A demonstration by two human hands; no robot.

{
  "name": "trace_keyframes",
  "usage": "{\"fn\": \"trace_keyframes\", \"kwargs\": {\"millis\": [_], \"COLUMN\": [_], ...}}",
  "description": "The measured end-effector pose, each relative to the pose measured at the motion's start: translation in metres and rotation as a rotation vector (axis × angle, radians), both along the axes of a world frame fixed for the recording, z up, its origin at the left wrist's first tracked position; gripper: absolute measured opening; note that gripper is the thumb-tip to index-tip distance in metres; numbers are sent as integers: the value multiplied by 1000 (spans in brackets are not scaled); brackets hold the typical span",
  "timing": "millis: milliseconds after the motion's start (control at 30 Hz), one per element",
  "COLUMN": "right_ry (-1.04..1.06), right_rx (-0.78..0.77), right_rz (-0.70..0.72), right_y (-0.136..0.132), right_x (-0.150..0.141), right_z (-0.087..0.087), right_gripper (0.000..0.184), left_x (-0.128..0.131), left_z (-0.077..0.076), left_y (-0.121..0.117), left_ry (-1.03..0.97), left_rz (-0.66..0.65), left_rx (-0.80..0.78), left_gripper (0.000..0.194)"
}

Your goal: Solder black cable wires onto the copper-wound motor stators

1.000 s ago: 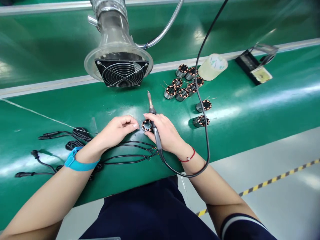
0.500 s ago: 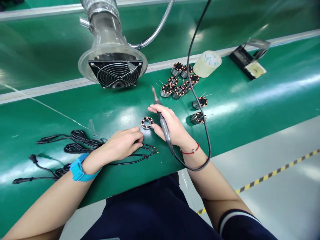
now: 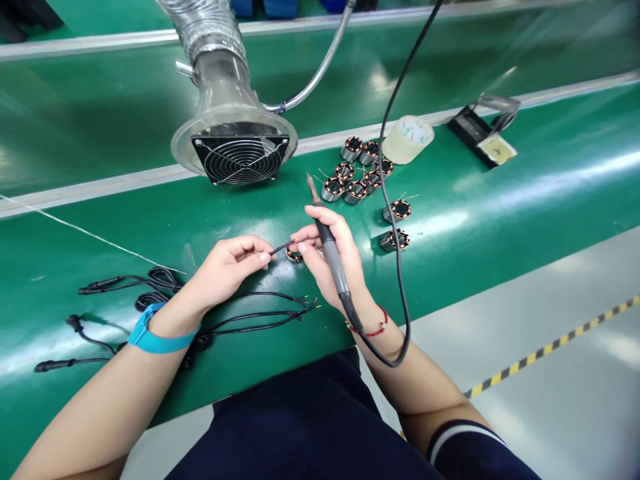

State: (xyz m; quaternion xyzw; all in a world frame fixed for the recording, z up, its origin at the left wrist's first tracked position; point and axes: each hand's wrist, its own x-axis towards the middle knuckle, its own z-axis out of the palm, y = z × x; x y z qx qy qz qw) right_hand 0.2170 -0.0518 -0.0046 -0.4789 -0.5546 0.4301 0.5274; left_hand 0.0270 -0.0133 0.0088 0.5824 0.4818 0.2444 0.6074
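My left hand [image 3: 231, 267] pinches a thin black cable [image 3: 281, 248] near its stripped end, above the bench. My right hand [image 3: 333, 257] holds a soldering iron [image 3: 330, 250] along the palm, its tip pointing up and away from me. The thumb and fingertips of that same hand are at the cable's wire ends. Just under the cable sits a small round motor stator [image 3: 294, 255] with copper windings, partly hidden by the right fingers. More black cables [image 3: 260, 320] with bare ends lie below my left hand.
Several wound stators [image 3: 356, 192] stand at the back, beside a roll of tape [image 3: 408, 140]. Two more stators [image 3: 395, 240] are to the right. A soldering iron stand [image 3: 483, 137] is farther right. A fume extractor [image 3: 243, 157] hangs at back left. The iron's cord [image 3: 384, 127] loops across the right side.
My left hand has lifted a cable off the bench and brought its end over the stator. My right fingers have closed in on the wire ends, still with the soldering iron.
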Motion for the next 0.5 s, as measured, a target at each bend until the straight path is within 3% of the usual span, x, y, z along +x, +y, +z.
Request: {"fn": "trace_keyframes", "kwargs": {"millis": [233,500], "right_ry": [214,248], "right_rx": [-79,-83], "right_rz": [-61,-59], "right_y": [3,5], "right_x": [-8,-9], "right_z": [-2,-8], "right_gripper": [48,44], "left_x": [3,5], "left_z": [-3,-3], "left_y": [-1,-1], "left_ry": [-48,-16], "left_rz": [64,17], "left_rx": [-20,-25], "left_gripper": [20,20]}}
